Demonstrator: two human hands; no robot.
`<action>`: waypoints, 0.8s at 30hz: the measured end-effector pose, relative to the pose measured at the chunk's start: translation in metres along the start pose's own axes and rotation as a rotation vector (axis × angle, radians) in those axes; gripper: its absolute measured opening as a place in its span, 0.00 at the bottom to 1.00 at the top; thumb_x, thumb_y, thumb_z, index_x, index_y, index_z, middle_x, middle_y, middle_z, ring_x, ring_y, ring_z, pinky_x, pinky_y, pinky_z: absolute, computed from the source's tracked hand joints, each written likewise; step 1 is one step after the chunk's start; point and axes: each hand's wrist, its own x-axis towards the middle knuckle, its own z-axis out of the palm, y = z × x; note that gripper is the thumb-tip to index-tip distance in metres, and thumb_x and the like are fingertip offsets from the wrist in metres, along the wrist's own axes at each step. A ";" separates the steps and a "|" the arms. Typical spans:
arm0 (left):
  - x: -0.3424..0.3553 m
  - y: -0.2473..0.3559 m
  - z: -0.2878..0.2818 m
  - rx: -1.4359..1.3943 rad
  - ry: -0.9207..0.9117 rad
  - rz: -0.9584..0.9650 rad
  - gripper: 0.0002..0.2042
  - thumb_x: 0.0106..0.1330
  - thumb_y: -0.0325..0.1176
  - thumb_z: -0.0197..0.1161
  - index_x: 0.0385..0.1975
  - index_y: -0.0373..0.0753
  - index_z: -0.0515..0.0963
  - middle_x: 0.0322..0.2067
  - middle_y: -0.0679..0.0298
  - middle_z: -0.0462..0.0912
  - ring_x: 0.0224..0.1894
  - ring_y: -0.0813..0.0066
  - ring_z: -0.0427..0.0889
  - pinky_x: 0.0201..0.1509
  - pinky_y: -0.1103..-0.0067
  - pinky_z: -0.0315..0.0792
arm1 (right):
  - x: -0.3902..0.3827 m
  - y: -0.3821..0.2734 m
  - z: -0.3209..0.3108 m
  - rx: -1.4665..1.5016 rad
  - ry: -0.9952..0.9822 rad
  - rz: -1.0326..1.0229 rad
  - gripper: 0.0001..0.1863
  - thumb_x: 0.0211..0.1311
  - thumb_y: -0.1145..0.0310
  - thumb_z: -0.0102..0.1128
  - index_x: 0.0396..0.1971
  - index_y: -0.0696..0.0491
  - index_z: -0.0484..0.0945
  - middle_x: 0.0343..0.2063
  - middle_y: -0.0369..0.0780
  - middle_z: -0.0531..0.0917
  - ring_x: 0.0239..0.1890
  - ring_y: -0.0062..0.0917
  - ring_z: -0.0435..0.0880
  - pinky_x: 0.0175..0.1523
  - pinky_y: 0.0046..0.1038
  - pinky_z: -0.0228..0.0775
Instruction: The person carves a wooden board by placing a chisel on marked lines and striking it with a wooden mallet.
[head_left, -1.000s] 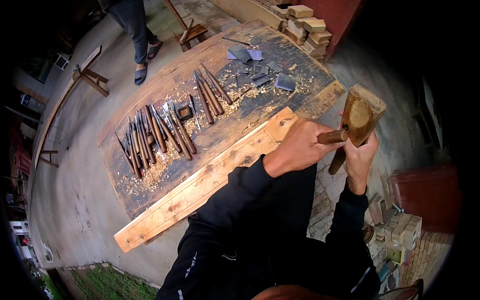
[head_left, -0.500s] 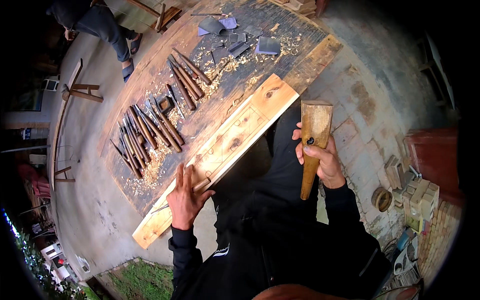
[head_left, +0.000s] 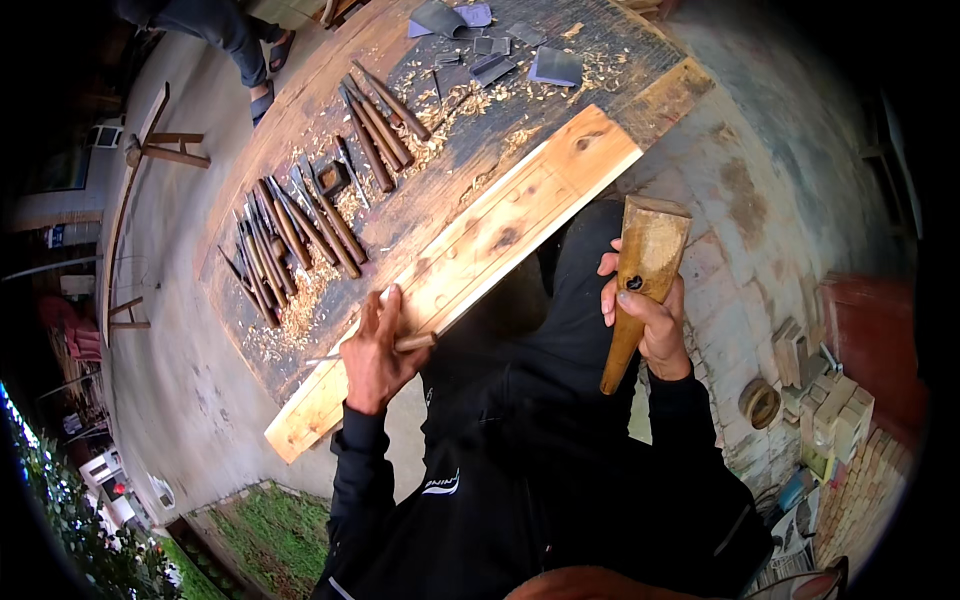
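A long pale wooden board (head_left: pixel 505 238) with dark knots and faint drawn lines lies slantwise along the bench's near edge. At its lower left part, my left hand (head_left: pixel 376 352) has its fingers curled around a slim chisel. The chisel's wooden handle (head_left: pixel 416 342) sticks out to the right of the hand, and its thin metal end shows on the left. Off to the right of the board, my right hand (head_left: pixel 657 325) grips a tapered wooden mallet (head_left: pixel 650 250) in the air, its broad head up and narrow end down. A dark hole marks the mallet's face.
Several carving tools (head_left: pixel 318 225) lie in rows on the worn workbench (head_left: pixel 465 190), among curled shavings and a small dark square block (head_left: pixel 331 179). Sandpaper pieces (head_left: pixel 555 67) lie at the far side. Another person's legs (head_left: pixel 225 45) show at upper left, near a wooden trestle (head_left: pixel 165 145).
My left fingers, earlier laid flatter on the board, are now curled around the chisel. The mallet in my right hand has tilted slightly. The whole view has shifted a little.
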 end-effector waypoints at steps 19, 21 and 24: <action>0.145 0.141 0.072 -0.153 0.259 0.197 0.36 0.48 0.36 0.74 0.61 0.33 0.72 0.64 0.28 0.68 0.27 0.57 0.87 0.27 0.67 0.79 | -0.003 0.012 0.013 -0.181 0.063 -0.069 0.35 0.59 0.73 0.60 0.66 0.69 0.63 0.47 0.51 0.79 0.31 0.29 0.83 0.32 0.25 0.78; 0.128 0.134 0.068 -0.111 0.272 0.150 0.37 0.49 0.38 0.76 0.61 0.32 0.71 0.66 0.31 0.68 0.30 0.60 0.87 0.27 0.70 0.79 | -0.004 0.012 0.009 -0.158 0.035 -0.069 0.35 0.60 0.72 0.59 0.66 0.68 0.62 0.48 0.51 0.78 0.32 0.29 0.83 0.32 0.25 0.78; 0.092 0.104 0.037 -0.045 0.176 0.047 0.41 0.49 0.45 0.80 0.62 0.32 0.70 0.67 0.33 0.67 0.30 0.64 0.87 0.26 0.72 0.78 | -0.003 0.012 0.012 -0.199 0.026 -0.066 0.35 0.60 0.72 0.59 0.66 0.68 0.62 0.48 0.51 0.78 0.32 0.28 0.83 0.32 0.25 0.78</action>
